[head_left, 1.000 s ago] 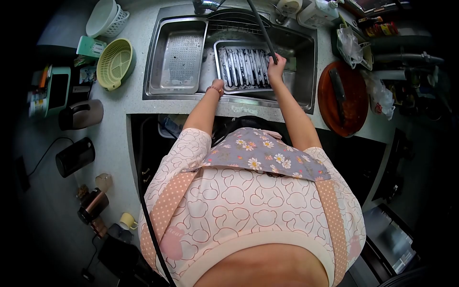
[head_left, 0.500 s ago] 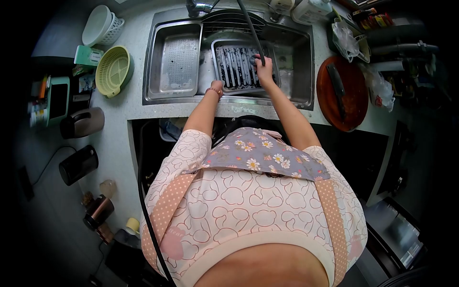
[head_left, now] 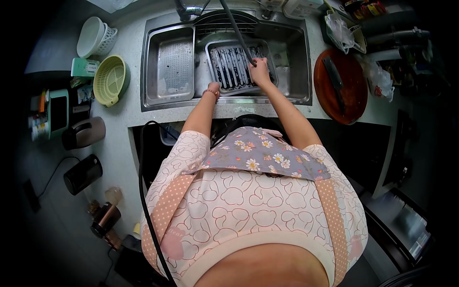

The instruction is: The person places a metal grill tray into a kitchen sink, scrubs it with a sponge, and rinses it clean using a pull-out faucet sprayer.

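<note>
A rectangular metal tray [head_left: 208,56] with raised parallel ridges lies slightly tilted in the sink, its dark bottom streaked with whitish suds. At the tray's near left corner, my left hand [head_left: 213,88] is closed on the rim. My right hand [head_left: 259,71] is closed over the tray's right half, fingers down near the ridges. From the top edge of the view, a dark hose-like rod [head_left: 237,33] runs down to these fingers. What the right hand holds is hidden by the hand itself.
A perforated metal basin [head_left: 170,67] sits in the sink's left part, near the faucet [head_left: 189,10]. On the right counter, a knife [head_left: 333,79] lies on a round cutting board [head_left: 351,103]. At left stand a yellow-green colander [head_left: 111,81] and a kettle [head_left: 86,133].
My right hand has moved left over the tray, and the rod's lower end has shifted left too. The left hand stays at the near corner. The whole view has turned a little.
</note>
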A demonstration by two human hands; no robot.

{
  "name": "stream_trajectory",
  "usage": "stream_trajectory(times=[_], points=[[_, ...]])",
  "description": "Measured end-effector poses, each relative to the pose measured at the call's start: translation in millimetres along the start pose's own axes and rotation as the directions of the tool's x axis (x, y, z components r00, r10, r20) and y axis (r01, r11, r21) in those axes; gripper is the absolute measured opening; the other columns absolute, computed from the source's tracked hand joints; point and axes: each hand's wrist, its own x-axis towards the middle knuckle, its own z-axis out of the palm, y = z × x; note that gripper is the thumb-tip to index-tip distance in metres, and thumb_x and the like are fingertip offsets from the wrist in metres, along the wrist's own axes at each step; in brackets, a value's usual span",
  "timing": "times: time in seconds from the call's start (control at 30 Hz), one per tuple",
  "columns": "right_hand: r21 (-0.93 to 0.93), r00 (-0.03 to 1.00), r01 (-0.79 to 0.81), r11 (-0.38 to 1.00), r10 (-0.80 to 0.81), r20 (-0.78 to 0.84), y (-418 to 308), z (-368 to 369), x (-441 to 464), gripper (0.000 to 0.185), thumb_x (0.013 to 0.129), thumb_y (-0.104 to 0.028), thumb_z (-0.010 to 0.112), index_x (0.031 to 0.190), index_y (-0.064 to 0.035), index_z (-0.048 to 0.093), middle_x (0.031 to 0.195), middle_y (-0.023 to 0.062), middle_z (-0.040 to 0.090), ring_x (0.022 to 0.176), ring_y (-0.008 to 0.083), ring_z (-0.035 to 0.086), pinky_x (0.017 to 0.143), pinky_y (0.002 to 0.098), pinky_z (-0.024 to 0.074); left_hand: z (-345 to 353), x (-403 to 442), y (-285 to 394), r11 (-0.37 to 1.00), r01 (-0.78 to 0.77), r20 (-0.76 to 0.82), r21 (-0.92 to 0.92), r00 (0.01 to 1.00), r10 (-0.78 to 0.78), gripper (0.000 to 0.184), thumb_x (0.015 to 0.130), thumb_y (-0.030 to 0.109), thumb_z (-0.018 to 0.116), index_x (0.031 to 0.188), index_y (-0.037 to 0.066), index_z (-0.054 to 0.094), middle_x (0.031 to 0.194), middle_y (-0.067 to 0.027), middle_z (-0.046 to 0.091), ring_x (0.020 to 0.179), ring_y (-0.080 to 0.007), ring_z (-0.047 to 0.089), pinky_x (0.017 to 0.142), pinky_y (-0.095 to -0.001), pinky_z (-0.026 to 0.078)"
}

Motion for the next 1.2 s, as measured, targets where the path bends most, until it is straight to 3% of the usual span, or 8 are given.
stream_trajectory(times=[0.17,0.27,0.53,0.63,0.77,1.0,1.13,1.2], points=[[-0.031,0.997,0.074,0.997,-0.074,-0.005,3,14,-5,0.021,0.081,-0.014,0.053,0.094,0.0016,0.060,0.094,0.0192,0.052,0.079,0.0321,0.058,0.071,0.0376,0.0476,4,7,4,1.000,-0.017,-0.009,0.005,1.000,0.017,0.012,0.061,0.011,0.060,0.071,0.007,0.065,0.082,-0.0127,0.064,0.081,-0.0252,0.063,0.071,-0.0320,0.051],[0.267,0.936,-0.093,0.959,-0.007,0.351,27,35,5,0.021,0.082,-0.014,0.053,0.094,0.0011,0.060,0.083,0.0134,0.057,0.067,0.0219,0.061,0.056,0.0324,0.0506,10,9,-3,0.981,0.086,0.033,-0.172,0.996,-0.081,0.012,0.064,0.014,0.056,0.070,0.007,0.064,0.074,-0.0116,0.061,0.071,-0.0242,0.059,0.065,-0.0329,0.047],[0.467,0.798,-0.443,0.765,0.100,0.594,4,20,-8,0.023,0.086,-0.015,0.048,0.099,-0.0001,0.059,0.083,0.0108,0.061,0.072,0.0205,0.064,0.057,0.0302,0.0559,-48,-19,21,0.299,0.680,0.510,-0.669,0.713,-0.482,0.029,0.083,0.029,0.039,0.070,0.010,0.056,0.046,-0.0059,0.045,0.034,-0.0174,0.037,0.039,-0.0354,0.028],[0.457,0.783,-0.462,0.760,0.108,0.612,3,17,-7,0.024,0.086,-0.015,0.047,0.100,-0.0003,0.059,0.084,0.0123,0.062,0.073,0.0208,0.064,0.059,0.0305,0.0560,-51,-21,15,0.297,0.678,0.555,-0.672,0.727,-0.403,0.028,0.084,0.029,0.039,0.070,0.011,0.055,0.045,-0.0044,0.043,0.034,-0.0156,0.036,0.038,-0.0342,0.026],[0.453,0.779,-0.453,0.768,0.095,0.619,4,15,-6,0.024,0.086,-0.016,0.047,0.100,-0.0002,0.059,0.085,0.0129,0.062,0.074,0.0209,0.064,0.060,0.0309,0.0562,-37,-22,14,0.861,0.266,0.157,-0.433,0.963,-0.219,0.008,0.067,0.009,0.054,0.061,0.005,0.058,0.071,-0.0105,0.060,0.067,-0.0224,0.061,0.058,-0.0319,0.049],[0.461,0.782,-0.450,0.765,0.088,0.617,8,20,-6,0.024,0.086,-0.015,0.047,0.101,0.0000,0.059,0.086,0.0116,0.061,0.077,0.0221,0.063,0.061,0.0323,0.0564,-28,-9,12,0.750,0.460,0.283,-0.475,0.887,-0.365,0.006,0.070,0.010,0.056,0.075,0.008,0.059,0.080,-0.0089,0.061,0.072,-0.0219,0.061,0.063,-0.0322,0.050],[0.463,0.783,-0.451,0.763,0.089,0.616,7,19,-6,0.024,0.086,-0.015,0.047,0.100,0.0000,0.059,0.086,0.0114,0.060,0.077,0.0222,0.063,0.061,0.0322,0.0564,-27,9,-4,0.500,0.702,0.573,-0.508,0.708,-0.413,0.037,0.083,0.033,0.041,0.065,0.005,0.059,0.050,-0.0091,0.053,0.044,-0.0240,0.049,0.053,-0.0365,0.037],[0.466,0.778,-0.458,0.757,0.088,0.622,8,20,-6,0.024,0.086,-0.015,0.047,0.100,0.0002,0.058,0.086,0.0115,0.060,0.076,0.0224,0.063,0.061,0.0323,0.0564,-25,4,3,0.765,0.512,0.405,-0.392,0.842,-0.356,0.027,0.080,0.027,0.044,0.070,0.006,0.059,0.060,-0.0087,0.055,0.054,-0.0234,0.053,0.058,-0.0346,0.041]])
